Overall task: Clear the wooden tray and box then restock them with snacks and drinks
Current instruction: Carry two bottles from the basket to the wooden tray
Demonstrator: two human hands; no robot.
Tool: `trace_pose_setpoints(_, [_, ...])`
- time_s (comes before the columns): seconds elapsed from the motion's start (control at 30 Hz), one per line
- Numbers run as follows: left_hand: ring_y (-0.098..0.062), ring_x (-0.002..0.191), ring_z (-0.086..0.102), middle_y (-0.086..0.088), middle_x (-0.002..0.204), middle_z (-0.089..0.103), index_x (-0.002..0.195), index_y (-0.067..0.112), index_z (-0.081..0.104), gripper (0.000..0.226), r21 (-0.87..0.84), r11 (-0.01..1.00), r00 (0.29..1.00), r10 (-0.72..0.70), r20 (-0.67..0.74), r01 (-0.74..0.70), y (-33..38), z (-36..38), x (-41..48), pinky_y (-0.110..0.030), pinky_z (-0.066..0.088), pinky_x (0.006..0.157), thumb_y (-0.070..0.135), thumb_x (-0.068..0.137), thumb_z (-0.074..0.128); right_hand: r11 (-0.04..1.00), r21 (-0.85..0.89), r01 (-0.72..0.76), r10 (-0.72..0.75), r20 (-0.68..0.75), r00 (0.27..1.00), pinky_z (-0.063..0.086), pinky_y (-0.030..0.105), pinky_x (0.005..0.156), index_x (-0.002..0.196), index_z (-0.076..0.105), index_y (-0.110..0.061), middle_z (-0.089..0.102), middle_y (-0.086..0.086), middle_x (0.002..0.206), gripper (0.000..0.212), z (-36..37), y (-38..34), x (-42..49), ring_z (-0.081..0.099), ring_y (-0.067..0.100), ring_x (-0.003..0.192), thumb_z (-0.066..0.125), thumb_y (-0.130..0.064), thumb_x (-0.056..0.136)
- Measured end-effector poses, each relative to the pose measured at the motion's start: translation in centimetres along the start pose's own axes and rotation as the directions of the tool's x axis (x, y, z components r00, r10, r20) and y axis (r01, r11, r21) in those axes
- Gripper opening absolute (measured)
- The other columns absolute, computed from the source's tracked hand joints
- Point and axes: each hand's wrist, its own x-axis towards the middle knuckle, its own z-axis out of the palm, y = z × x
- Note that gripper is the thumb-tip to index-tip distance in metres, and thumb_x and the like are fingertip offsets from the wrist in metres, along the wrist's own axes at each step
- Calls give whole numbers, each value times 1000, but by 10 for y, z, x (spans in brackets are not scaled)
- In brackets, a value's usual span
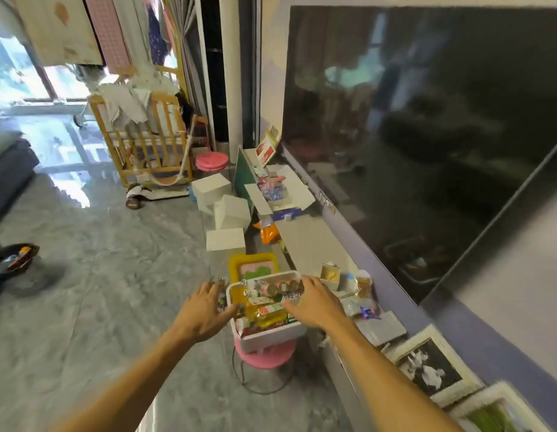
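Observation:
A white box packed with snack packets and several small cans stands on a pink stool beside a low TV cabinet. My left hand is at the box's left wall, fingers spread, thumb touching the rim. My right hand lies over the box's right side, fingers spread on the packets and the rim. Whether either hand grips the box is unclear. A yellow tray lies on the floor just behind the box.
The low cabinet top runs along the right under a large dark TV, with small packets, framed pictures and open cartons on it. White boxes sit on the floor ahead. A wooden crib and a second pink stool stand further back.

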Motion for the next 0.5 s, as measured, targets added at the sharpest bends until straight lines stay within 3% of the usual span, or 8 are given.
trace_pose_setpoints(0.17, [-25,135,53,-6,153,51,154,24,42,107,-36,997,996,-72,58,74,-11,27,55,-43,45,113,97,78,25,998,-42,36,-31,117,993,46,48,111,158,33,-23,40,2,161,100,25,11,88,44,29,144,50,-84,79])
trace_pose_setpoints(0.27, [-24,134,53,-5,153,50,154,24,43,97,-70,987,984,-138,110,146,-28,53,91,-42,46,111,91,85,35,996,-44,79,-70,170,983,43,45,113,152,41,-28,43,0,158,88,42,11,137,42,26,144,59,-77,82])
trace_pose_setpoints(0.37, [-24,132,56,-3,154,49,155,27,40,96,-114,968,961,-200,192,224,-44,80,127,-44,51,108,90,83,41,991,-95,93,-67,246,967,38,46,117,156,39,-23,41,3,161,88,64,9,187,37,29,148,59,-74,87])
trace_pose_setpoints(0.5, [-26,134,56,-5,158,45,159,26,36,95,-191,927,921,-261,290,323,-63,116,173,-44,50,108,85,86,47,981,-145,126,-73,326,943,42,47,113,153,42,-22,46,3,158,86,102,4,257,46,27,143,53,-77,87])
